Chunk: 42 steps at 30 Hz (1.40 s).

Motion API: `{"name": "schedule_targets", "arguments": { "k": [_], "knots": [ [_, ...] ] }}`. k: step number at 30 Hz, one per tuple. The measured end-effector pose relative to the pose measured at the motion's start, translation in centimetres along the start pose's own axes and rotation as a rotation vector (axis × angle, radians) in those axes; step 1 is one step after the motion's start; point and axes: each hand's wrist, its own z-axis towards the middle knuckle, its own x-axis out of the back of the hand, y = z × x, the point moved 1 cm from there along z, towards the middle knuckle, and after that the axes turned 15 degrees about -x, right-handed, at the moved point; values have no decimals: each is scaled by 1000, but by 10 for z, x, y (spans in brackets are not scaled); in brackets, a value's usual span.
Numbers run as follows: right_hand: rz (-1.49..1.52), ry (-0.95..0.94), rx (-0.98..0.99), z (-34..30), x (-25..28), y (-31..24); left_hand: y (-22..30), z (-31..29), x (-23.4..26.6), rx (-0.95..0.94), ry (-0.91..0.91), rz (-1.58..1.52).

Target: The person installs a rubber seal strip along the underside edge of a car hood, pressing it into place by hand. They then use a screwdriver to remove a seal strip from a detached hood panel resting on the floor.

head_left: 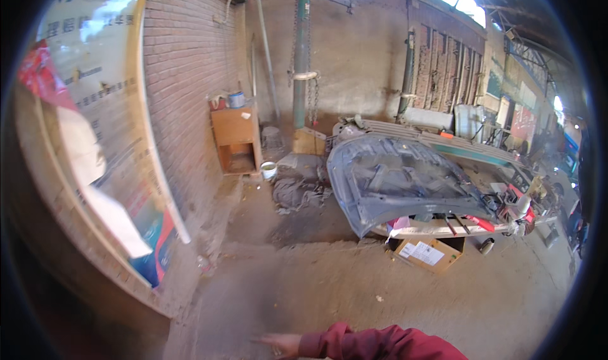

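My right hand reaches in from the lower edge, at the end of a dark red sleeve that runs in from the lower right. It points to the left over the concrete floor, fingers stretched out and a little blurred, and nothing shows in it. The lower part of the hand is cut off by the picture's edge. No part of my left hand is in view. Beyond the arm, a dark car hood lies underside up on a long low bench.
A cardboard box sits on the floor below the bench. Farther back are a wooden cabinet, a white bucket, a heap of dark cloth and a green post with chains. A printed panel leans at the left wall.
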Motion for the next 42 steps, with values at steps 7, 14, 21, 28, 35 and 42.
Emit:
{"name": "schedule_targets", "arguments": {
  "k": [7, 14, 21, 28, 35, 42],
  "knots": [
    [375, 17, -337, 111, 49, 94, 268, 299, 29, -368, -144, -410],
    [668, 466, -344, 206, 179, 155, 543, 462, -7, -364, -538, -607],
    [970, 312, -626, 323, 323, 262, 598, 643, -79, -470, -461, -504],
    [558, 392, -914, 402, 459, 350, 611, 791, -82, -728, -350, -337],
    [813, 710, -986, 408, 560, 476, 646, 971, -111, -611, -441, -202],
    [1018, 1115, -1207, 378, 646, 524, 866, 1089, -183, -1039, -589, -44]
  ]
}}
